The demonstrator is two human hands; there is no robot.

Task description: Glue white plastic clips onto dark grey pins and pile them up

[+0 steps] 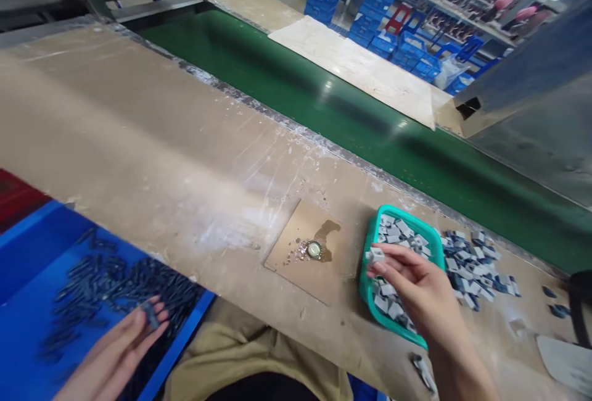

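My right hand reaches over a green plastic tray of small grey parts and pinches one grey part at its fingertips, above the tray's left rim. My left hand lies low at the left over a blue bin holding several dark blue-grey parts, and its fingers hold one dark part. Both hands are closed on their parts.
A loose pile of grey and blue parts lies right of the tray on the worn wooden bench. A brown square pad with a small round object sits left of the tray. A green conveyor belt runs behind; blue crates stand beyond.
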